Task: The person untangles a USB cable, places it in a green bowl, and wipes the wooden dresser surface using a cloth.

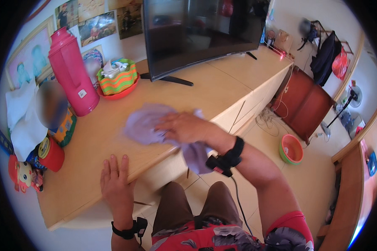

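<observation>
My right hand (182, 127) lies on a purple cloth (146, 120) that is spread on the light wooden cabinet top (110, 122). Part of the cloth hangs over the front edge below my wrist. The hand and cloth are slightly blurred. Whether my fingers grip the cloth or only press on it is hard to see. Flat on the cabinet top near its front edge rests my left hand (114, 175), fingers spread a little and holding nothing. Both wrists wear black straps with small devices.
A television (204, 34) stands at the back. Left of it are a stack of wavy-edged baskets (119, 81), a pink thermos flask (73, 72), a red container (51, 153) and a doll (23, 174). On the floor at right are basins (291, 149) and loose cables (270, 120).
</observation>
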A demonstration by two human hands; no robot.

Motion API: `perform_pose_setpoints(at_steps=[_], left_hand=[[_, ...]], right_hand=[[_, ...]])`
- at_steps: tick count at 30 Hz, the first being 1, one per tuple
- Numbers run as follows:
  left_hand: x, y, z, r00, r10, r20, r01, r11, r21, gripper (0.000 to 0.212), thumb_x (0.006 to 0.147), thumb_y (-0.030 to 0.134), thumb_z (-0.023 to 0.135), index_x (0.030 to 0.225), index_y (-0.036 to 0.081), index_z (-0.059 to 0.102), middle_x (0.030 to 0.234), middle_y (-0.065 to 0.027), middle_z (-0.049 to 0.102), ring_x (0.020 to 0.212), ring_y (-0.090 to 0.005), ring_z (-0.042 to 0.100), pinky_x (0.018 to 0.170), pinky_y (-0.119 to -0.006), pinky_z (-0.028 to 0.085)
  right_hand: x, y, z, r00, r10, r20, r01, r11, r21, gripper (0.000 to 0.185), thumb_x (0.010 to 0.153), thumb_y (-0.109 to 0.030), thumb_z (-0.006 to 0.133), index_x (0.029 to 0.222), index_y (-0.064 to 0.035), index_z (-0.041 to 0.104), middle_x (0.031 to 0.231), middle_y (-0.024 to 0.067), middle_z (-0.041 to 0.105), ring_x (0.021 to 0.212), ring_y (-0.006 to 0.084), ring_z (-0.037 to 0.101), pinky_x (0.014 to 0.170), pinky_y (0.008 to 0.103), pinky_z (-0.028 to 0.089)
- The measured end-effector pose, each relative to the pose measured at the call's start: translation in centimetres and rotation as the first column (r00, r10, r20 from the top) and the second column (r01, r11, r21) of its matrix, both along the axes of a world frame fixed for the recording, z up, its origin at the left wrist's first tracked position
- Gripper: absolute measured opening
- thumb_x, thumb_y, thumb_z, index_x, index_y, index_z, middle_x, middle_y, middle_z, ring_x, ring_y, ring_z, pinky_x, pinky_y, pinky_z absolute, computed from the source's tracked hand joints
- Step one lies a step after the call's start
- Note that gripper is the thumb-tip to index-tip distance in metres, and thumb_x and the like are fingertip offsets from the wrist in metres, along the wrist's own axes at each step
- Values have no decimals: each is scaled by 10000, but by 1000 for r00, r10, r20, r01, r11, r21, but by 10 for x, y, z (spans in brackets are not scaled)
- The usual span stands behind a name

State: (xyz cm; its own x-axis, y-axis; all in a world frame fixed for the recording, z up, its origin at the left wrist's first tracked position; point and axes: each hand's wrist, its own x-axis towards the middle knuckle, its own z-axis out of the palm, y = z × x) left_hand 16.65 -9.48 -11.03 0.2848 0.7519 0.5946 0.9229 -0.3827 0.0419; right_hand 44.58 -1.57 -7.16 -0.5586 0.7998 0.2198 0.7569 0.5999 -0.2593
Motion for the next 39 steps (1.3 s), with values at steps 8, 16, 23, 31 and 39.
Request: perform_pose_setpoints(at_steps=[8, 16, 23, 31, 39], left_hand=[[-5, -1, 5, 998, -61, 13, 62, 995, -79, 736, 596, 138, 773, 1283, 160, 509, 1356, -103, 462, 1226, -336, 449, 981, -457, 386], [-18, 4, -5, 982, -187, 28, 188, 981, -39, 555, 707, 311, 705, 1226, 172, 565, 1301, -95, 519, 1203, -313, 486, 948, -462, 400], [-21, 3, 3, 968, -248, 44, 248, 969, 1, 459, 753, 342, 679, 1173, 174, 603, 1254, -86, 563, 1155, -306, 533, 913, -448, 426], [-23, 3, -2, 966, -248, 69, 248, 969, 12, 452, 761, 330, 673, 1175, 163, 602, 1254, -86, 561, 1157, -292, 527, 932, -436, 407], [-13, 4, 11, 929, -255, 268, 288, 953, -94, 440, 808, 258, 651, 1212, 104, 571, 1233, -74, 573, 1154, -265, 526, 931, -411, 410]], right_hand=[[95, 52, 36, 790, -352, 502, 454, 886, -92, 422, 872, -185, 483, 1294, -157, 485, 1323, 89, 494, 1172, 357, 473, 945, 481, 405], [56, 138, 17, 763, -355, 541, 402, 915, 34, 490, 813, -105, 524, 1296, -68, 454, 1347, 113, 470, 1171, 313, 497, 913, 434, 433], [-4, 177, 17, 678, -396, 620, 416, 901, 120, 634, 830, -94, 442, 1439, -137, 272, 1221, 177, 568, 1031, 326, 597, 886, 453, 431], [3, 174, 10, 710, -299, 637, 283, 950, 130, 603, 863, -84, 373, 1450, -171, 260, 1342, 122, 487, 1059, 322, 588, 919, 480, 419], [-12, 121, 11, 968, -8, 252, 27, 997, -72, 612, 750, 40, 491, 1334, -144, 471, 1264, 158, 540, 1225, 316, 463, 1037, 352, 339]])
